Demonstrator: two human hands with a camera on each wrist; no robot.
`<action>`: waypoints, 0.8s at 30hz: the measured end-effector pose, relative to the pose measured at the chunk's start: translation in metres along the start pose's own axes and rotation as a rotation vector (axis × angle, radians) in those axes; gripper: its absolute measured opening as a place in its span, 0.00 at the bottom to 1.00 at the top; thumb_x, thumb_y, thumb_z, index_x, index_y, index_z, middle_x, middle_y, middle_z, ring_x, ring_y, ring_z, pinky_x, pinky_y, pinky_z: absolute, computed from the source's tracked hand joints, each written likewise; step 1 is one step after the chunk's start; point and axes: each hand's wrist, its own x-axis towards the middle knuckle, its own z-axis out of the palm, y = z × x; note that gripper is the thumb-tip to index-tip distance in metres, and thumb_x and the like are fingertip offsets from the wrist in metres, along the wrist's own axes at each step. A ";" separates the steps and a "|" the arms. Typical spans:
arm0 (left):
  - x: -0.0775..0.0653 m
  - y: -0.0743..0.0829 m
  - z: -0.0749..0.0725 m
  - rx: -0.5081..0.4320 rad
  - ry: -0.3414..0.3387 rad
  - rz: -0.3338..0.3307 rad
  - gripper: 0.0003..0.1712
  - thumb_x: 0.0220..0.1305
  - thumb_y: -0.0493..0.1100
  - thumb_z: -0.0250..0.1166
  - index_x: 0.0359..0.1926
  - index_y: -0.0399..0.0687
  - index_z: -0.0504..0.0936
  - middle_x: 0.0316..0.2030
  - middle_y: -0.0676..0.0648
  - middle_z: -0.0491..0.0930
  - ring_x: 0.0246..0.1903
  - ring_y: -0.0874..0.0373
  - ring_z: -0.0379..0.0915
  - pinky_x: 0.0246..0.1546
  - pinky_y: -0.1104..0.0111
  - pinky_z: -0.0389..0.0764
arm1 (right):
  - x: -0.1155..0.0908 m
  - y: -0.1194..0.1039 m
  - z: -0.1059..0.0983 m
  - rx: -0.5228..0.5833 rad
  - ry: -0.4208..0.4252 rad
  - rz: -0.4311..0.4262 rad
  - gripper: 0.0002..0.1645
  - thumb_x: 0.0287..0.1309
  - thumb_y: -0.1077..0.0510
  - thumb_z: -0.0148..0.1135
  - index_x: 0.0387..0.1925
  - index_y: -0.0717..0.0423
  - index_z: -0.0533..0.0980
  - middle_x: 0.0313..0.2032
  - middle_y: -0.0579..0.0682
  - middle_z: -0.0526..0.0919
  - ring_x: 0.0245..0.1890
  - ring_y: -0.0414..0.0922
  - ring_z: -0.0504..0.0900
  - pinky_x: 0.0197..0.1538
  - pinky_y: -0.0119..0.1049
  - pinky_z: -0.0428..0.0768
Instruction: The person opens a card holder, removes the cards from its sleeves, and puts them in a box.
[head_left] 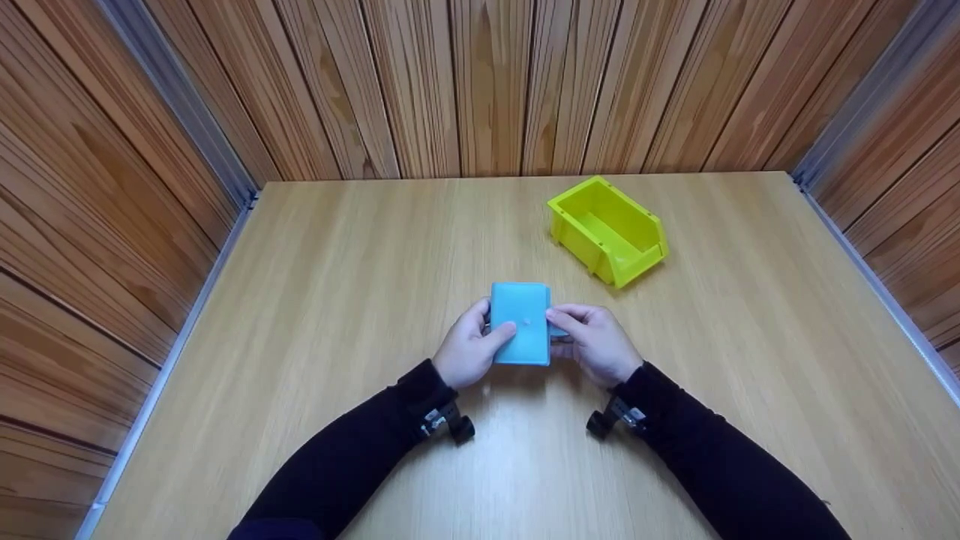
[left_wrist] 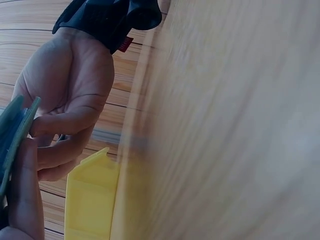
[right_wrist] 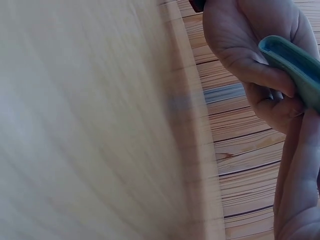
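A light blue wallet [head_left: 523, 304] with a small snap stud on its face is held up between both hands, over the tabletop. My left hand [head_left: 466, 349] grips its left side, thumb lying on the front and the other fingers behind. At the right edge, my right hand [head_left: 600, 345] pinches a small blue tab between thumb and forefinger. The left wrist view shows the folded layers of the wallet [left_wrist: 12, 135] edge-on, slightly apart. In the right wrist view its rounded fold [right_wrist: 295, 65] is visible beside the left fingers. What lies inside is hidden.
A yellow open-front bin [head_left: 607, 232] stands beyond the hands, towards the back right of the wooden table [head_left: 337, 262]. Wood-plank walls [head_left: 491, 90] with grey metal corner posts enclose the table at the back and sides.
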 end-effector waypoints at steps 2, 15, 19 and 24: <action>0.000 0.000 0.000 -0.001 0.004 -0.004 0.27 0.72 0.41 0.58 0.65 0.34 0.63 0.54 0.37 0.77 0.51 0.49 0.78 0.50 0.58 0.82 | -0.001 0.000 0.000 0.018 -0.017 0.000 0.24 0.65 0.53 0.63 0.53 0.69 0.77 0.41 0.54 0.87 0.41 0.48 0.87 0.43 0.44 0.85; -0.008 0.016 0.002 0.667 0.091 0.311 0.54 0.60 0.59 0.67 0.77 0.45 0.49 0.72 0.43 0.54 0.68 0.51 0.59 0.61 0.59 0.74 | -0.001 -0.001 0.000 0.006 0.042 -0.010 0.21 0.65 0.55 0.62 0.51 0.69 0.78 0.39 0.54 0.87 0.37 0.47 0.87 0.41 0.43 0.86; -0.010 0.020 0.001 0.968 0.041 0.430 0.59 0.51 0.66 0.71 0.76 0.47 0.54 0.76 0.44 0.48 0.74 0.49 0.48 0.70 0.51 0.61 | -0.001 -0.001 -0.001 -0.060 0.037 0.015 0.22 0.65 0.54 0.63 0.51 0.69 0.78 0.39 0.55 0.87 0.37 0.47 0.87 0.41 0.43 0.86; -0.011 0.022 0.000 1.112 -0.091 0.447 0.59 0.45 0.67 0.75 0.74 0.53 0.59 0.77 0.45 0.49 0.76 0.45 0.42 0.72 0.46 0.52 | 0.000 0.000 0.001 -0.138 0.017 0.042 0.23 0.64 0.53 0.64 0.51 0.69 0.79 0.38 0.55 0.86 0.34 0.46 0.86 0.40 0.42 0.86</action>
